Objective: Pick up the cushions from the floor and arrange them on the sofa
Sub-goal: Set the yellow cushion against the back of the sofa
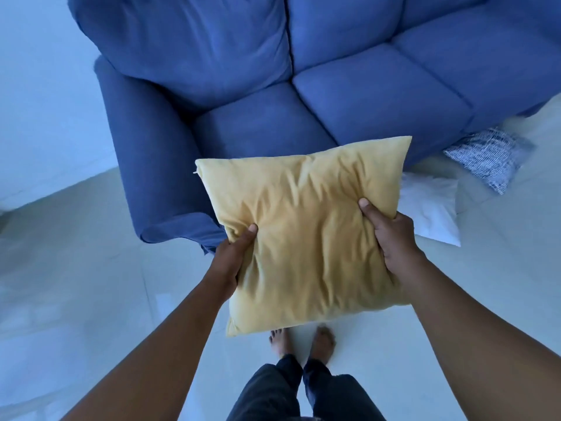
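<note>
A yellow cushion [303, 226] is held in the air in front of the blue sofa [379, 95], just before its left seat. My left hand [233, 259] grips the cushion's left edge and my right hand [391, 235] grips its right edge, thumbs on top. On the floor to the right lie a white cushion [431, 208] and, farther right against the sofa's front, a dark and white patterned cushion [488, 156]. The yellow cushion hides part of the white one.
The sofa's left armrest [151, 159] juts toward me at the left. Pale tiled floor [76, 268] spreads around. My bare feet [303, 341] stand below the held cushion. A pale wall [39, 86] is at the left.
</note>
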`<state>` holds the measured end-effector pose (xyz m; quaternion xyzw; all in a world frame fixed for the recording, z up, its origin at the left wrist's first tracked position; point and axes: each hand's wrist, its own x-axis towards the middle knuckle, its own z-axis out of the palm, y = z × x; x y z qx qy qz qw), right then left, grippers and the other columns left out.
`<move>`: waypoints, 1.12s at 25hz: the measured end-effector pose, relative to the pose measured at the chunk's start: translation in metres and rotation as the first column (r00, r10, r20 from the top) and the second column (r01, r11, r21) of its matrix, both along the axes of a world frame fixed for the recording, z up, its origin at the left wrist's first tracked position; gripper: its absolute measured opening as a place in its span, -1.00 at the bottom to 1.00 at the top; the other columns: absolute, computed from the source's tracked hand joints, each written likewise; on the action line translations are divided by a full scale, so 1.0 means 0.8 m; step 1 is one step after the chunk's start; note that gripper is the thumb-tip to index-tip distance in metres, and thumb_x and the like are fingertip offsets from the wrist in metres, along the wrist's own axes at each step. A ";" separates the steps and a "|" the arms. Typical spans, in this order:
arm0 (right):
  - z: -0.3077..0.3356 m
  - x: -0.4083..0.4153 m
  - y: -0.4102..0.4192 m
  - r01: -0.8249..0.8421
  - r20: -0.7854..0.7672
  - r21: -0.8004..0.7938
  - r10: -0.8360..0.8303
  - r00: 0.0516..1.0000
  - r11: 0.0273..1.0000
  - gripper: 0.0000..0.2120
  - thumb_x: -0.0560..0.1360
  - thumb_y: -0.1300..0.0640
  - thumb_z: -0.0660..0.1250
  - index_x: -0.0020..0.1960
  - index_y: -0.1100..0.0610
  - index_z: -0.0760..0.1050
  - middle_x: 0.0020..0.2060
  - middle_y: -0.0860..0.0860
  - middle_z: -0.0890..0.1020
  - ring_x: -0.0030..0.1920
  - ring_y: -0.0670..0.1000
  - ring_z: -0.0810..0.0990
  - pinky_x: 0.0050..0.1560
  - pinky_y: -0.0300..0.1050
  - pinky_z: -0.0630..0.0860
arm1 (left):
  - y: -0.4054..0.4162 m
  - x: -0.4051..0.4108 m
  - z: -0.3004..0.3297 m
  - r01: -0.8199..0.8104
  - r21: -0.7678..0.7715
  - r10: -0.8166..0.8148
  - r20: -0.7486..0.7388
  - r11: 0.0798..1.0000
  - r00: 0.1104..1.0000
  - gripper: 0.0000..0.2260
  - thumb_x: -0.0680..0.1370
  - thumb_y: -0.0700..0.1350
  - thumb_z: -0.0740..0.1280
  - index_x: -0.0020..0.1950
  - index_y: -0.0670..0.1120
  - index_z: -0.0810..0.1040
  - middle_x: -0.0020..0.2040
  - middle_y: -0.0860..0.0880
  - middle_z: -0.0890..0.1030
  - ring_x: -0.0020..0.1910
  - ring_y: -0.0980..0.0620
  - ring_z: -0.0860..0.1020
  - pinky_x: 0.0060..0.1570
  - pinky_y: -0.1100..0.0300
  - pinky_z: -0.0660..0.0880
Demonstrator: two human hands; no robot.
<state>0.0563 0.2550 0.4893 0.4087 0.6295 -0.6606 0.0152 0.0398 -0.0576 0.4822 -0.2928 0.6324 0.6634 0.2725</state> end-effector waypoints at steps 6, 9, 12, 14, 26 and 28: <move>0.075 -0.075 -0.012 -0.040 -0.155 0.001 0.039 0.987 0.999 -0.68 0.39 -0.13 0.63 -0.12 0.05 0.60 -0.13 -0.07 0.71 -0.14 -0.09 0.70 -0.17 -0.18 0.58 | -0.004 -0.043 0.073 -0.103 -0.013 0.099 -0.183 0.995 0.978 -0.75 0.60 0.01 0.50 0.22 -0.08 0.69 0.08 -0.04 0.80 0.15 -0.08 0.73 0.06 0.07 0.63; 0.094 -0.110 -0.019 -0.058 -0.198 -0.006 0.056 0.979 0.998 -0.72 0.40 -0.09 0.64 -0.13 0.05 0.63 -0.17 -0.07 0.74 -0.24 -0.13 0.73 -0.28 -0.26 0.61 | -0.011 -0.067 0.090 -0.141 0.007 0.139 -0.238 0.990 0.961 -0.84 0.61 -0.03 0.49 0.13 -0.07 0.70 0.01 -0.02 0.82 0.13 -0.08 0.74 0.07 0.06 0.65; 0.095 -0.146 -0.025 -0.083 -0.220 -0.043 0.072 0.973 0.996 -0.76 0.41 -0.03 0.64 -0.09 0.09 0.66 -0.12 -0.02 0.77 -0.14 -0.09 0.76 -0.16 -0.22 0.64 | -0.021 -0.098 0.096 -0.175 0.001 0.169 -0.262 0.985 0.950 -0.75 0.58 -0.03 0.52 0.21 -0.10 0.68 0.14 -0.09 0.79 0.18 -0.12 0.73 0.22 -0.03 0.63; 0.093 -0.179 -0.031 -0.101 -0.215 -0.059 0.087 0.973 0.993 -0.77 0.43 0.00 0.63 -0.06 0.10 0.67 -0.07 0.01 0.77 -0.08 -0.05 0.76 -0.03 -0.15 0.64 | -0.028 -0.129 0.096 -0.198 0.012 0.194 -0.268 0.980 0.944 -0.65 0.54 -0.03 0.54 0.29 -0.10 0.66 0.17 -0.08 0.78 0.20 -0.12 0.72 0.26 -0.07 0.61; 0.088 -0.416 -0.073 -0.167 -0.114 -0.045 0.161 0.980 0.985 -0.81 0.42 0.06 0.62 -0.05 0.08 0.68 -0.14 -0.02 0.79 0.00 0.07 0.75 0.08 -0.02 0.63 | -0.093 -0.363 0.078 -0.184 0.071 0.196 -0.254 0.980 0.947 -0.51 0.36 -0.17 0.50 0.31 -0.14 0.63 0.08 -0.06 0.81 0.15 -0.15 0.73 0.02 0.04 0.65; 0.088 -0.453 -0.082 -0.180 -0.105 -0.037 0.175 0.979 0.983 -0.82 0.42 0.09 0.62 -0.04 0.08 0.68 -0.06 0.02 0.78 0.05 0.11 0.74 0.19 0.07 0.63 | -0.106 -0.398 0.079 -0.152 0.067 0.165 -0.282 0.986 0.945 -0.47 0.36 -0.20 0.48 0.35 -0.15 0.61 0.12 -0.08 0.79 0.13 -0.12 0.74 -0.05 0.11 0.66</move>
